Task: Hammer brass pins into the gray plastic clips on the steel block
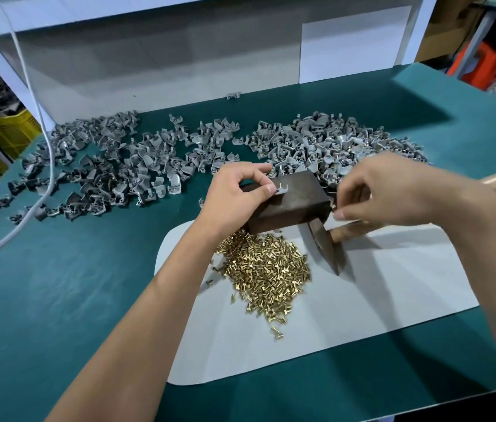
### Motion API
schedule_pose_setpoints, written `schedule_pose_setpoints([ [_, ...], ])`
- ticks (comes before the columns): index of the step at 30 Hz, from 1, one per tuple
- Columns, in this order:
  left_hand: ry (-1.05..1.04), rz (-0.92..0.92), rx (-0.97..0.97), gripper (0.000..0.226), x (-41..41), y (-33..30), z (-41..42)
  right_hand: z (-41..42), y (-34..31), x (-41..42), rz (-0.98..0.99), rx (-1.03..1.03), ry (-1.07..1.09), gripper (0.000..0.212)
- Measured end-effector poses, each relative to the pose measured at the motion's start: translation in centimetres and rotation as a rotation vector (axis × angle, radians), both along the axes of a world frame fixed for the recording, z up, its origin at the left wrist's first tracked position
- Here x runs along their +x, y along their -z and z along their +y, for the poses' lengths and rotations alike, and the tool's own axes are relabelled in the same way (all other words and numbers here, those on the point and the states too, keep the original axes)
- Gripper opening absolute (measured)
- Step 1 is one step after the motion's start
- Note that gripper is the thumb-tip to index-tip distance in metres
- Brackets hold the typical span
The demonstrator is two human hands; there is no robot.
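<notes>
Clip (280, 190): we pinch it on the steel block (294, 202) with our left hand (237, 193).
Right hand (393, 193): curled, contents unclear; hammer (329, 248) lies idle.
Progress: we judge most clips (112, 166) and brass pins (268, 269) remain.

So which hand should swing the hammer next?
The right hand, probably. It hovers right over the hammer, whose wooden handle runs out on that side. The left hand is busy pinching the gray clip on the steel block.

I get a single head-worn wide-angle view, looking forward and down onto the green tabletop (58, 300) from close above its near edge. Its far edge meets a white back panel (149, 71).
</notes>
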State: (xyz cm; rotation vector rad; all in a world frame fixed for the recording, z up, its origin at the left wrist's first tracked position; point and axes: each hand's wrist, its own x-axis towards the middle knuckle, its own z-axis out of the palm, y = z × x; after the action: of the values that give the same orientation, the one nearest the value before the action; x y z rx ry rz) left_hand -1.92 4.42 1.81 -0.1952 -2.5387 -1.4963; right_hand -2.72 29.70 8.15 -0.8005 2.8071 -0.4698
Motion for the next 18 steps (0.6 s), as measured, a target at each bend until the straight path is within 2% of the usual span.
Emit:
schedule_pose_setpoints([
  [2, 0.003, 0.006, -0.006, 0.013, 0.0, 0.0, 0.1, -0.9, -0.3, -0.5, 0.177, -0.077, 0.041, 0.012],
  [4, 0.021, 0.02, 0.002, 0.012, 0.0, 0.0, 0.2, -2.5, 0.1, -0.6, 0.211, -0.172, 0.023, 0.012],
  [7, 0.057, 0.026, 0.068, 0.012, 0.1, -0.1, 0.3, -4.9, 2.0, -0.9, 0.259, -0.163, -0.101, 0.03],
  [11, 0.042, -0.005, 0.155, 0.015, -0.1, 0.0, 0.1, -5.6, 4.3, -1.4, 0.4, -0.293, -0.118, 0.02],
  [13, -0.035, 0.009, 0.147, 0.017, -0.4, 0.2, -0.2, -5.5, 5.0, -1.6, 0.454, -0.357, -0.063, 0.024],
  [16, -0.192, 0.057, -0.066, 0.017, -1.1, 0.8, -1.7, -4.9, 5.5, -2.1, 0.495, -0.402, 0.051, 0.032],
  [18, -0.218, 0.063, -0.253, 0.024, -1.4, 1.2, -2.9, -4.3, 5.6, -2.5, 0.507, -0.396, 0.104, 0.034],
])
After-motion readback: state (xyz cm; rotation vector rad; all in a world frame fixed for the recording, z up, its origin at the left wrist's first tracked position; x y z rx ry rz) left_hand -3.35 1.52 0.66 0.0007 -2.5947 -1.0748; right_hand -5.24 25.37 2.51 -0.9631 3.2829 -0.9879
